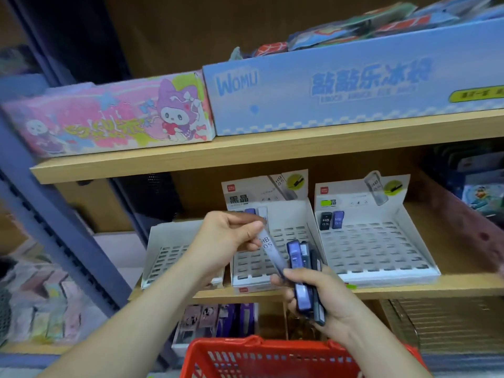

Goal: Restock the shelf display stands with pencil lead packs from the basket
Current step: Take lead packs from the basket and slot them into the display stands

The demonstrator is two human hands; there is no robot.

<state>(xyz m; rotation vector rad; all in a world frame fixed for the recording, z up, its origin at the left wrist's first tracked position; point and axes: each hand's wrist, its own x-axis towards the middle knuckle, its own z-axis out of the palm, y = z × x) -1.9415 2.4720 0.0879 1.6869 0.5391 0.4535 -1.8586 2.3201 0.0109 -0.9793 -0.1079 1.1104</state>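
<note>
I log: left hand (231, 238) pinches one clear lead pack (270, 251) before the middle stand (289, 215); right hand (327, 304) grips several packs (300, 268) above the red basket (245, 347).

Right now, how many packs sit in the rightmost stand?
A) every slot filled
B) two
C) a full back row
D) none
B: the rightmost stand holds only a black pack and a blue pack, side by side at its back left corner. Its other slots show empty.
</note>
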